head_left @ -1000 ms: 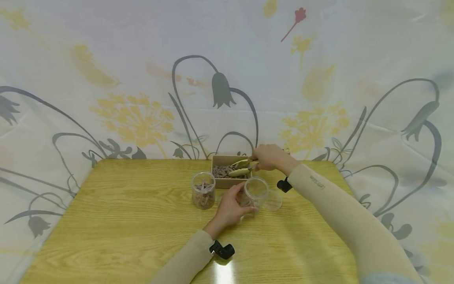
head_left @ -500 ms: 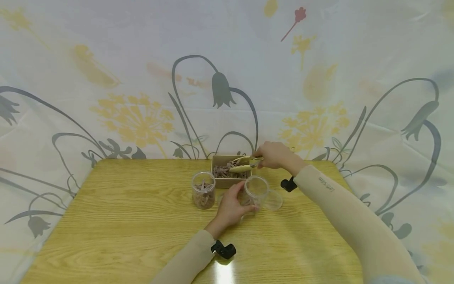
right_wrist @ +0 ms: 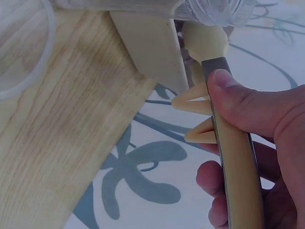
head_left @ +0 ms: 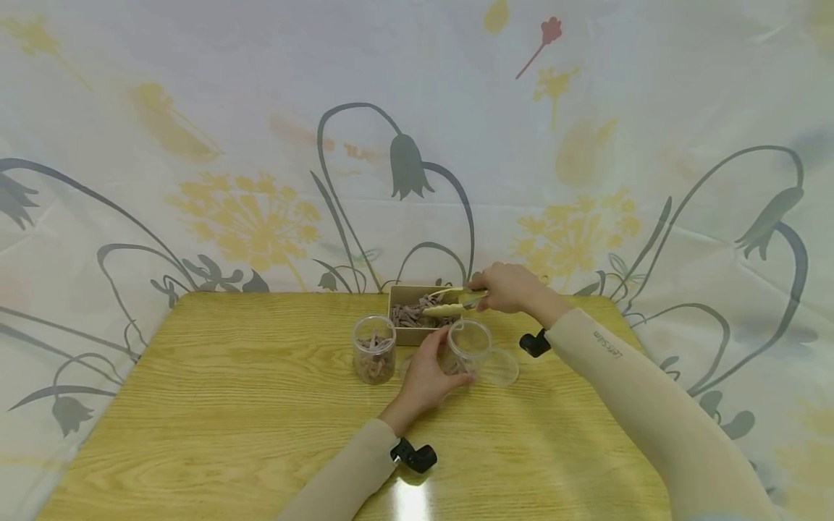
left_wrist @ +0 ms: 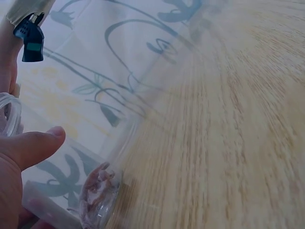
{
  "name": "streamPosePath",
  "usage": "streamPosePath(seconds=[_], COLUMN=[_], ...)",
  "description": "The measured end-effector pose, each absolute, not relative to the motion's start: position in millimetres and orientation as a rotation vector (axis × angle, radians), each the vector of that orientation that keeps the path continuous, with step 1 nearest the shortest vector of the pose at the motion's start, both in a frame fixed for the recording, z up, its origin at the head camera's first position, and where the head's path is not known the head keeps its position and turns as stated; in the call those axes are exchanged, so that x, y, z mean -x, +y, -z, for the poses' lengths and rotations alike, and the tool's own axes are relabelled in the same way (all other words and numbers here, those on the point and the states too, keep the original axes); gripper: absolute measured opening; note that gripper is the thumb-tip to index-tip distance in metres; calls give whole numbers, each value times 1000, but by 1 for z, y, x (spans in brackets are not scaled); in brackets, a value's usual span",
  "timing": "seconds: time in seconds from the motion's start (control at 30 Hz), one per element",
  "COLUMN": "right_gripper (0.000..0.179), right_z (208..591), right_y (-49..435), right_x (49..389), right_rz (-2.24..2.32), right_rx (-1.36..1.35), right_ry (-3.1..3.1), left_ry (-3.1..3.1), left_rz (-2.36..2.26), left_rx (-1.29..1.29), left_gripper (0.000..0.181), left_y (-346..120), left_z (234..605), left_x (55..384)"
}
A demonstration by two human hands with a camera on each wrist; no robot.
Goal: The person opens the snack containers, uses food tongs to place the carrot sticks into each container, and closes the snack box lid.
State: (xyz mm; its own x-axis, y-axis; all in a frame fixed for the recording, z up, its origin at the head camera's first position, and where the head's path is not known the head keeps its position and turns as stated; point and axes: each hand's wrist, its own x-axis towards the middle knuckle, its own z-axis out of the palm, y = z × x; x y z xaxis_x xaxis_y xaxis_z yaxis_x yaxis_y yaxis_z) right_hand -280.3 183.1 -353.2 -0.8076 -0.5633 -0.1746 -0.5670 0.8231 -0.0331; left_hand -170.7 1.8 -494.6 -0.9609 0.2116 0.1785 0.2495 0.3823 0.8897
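My left hand (head_left: 425, 376) grips a clear plastic jar (head_left: 470, 354) around its side, thumb towards me. Some brownish-purple strips (left_wrist: 99, 188) lie at the jar's bottom in the left wrist view. Just behind the jar stands a beige box (head_left: 426, 336) holding a heap of similar strips (head_left: 407, 315). My right hand (head_left: 513, 288) holds kitchen tongs (head_left: 444, 310) with cream-yellow tips, which reach over the right wall into the box. In the right wrist view the thumb presses on the handle of the tongs (right_wrist: 238, 157), and the box hides their far ends.
Left of the held jar stands a second clear jar (head_left: 374, 362), open and well filled with strips. A round clear lid (head_left: 502, 367) lies flat at the right. The wooden table (head_left: 260, 405) ends at a patterned cloth (head_left: 260, 145) right behind the box.
My right hand has shifted slightly to the right with the tongs, whose tips remain over the strips in the box. The left hand and its jar have hardly moved.
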Motion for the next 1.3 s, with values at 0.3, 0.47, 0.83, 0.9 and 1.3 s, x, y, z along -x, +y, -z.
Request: streamPosePath(seconds=[0.3, 0.47, 0.83, 0.9, 1.3], right_gripper=[49, 48, 48, 48, 50], right_z=[352, 351, 342, 340, 318], right_y=[189, 194, 211, 215, 243], right_x=[279, 280, 274, 271, 241], right_rz=[72, 147, 362, 388, 553], right_rx=[865, 853, 845, 850, 843], right_ry=[2832, 2834, 2827, 2831, 2809], left_ry=[-2553, -2546, -2562, -2563, -2583], left_rz=[1678, 1690, 1700, 1692, 1633], left_rx=[457, 429, 395, 395, 373], left_gripper=[93, 89, 91, 91, 90], left_y=[7, 9, 6, 6, 5], left_z=[493, 492, 491, 492, 492], left_x=[172, 172, 172, 173, 173])
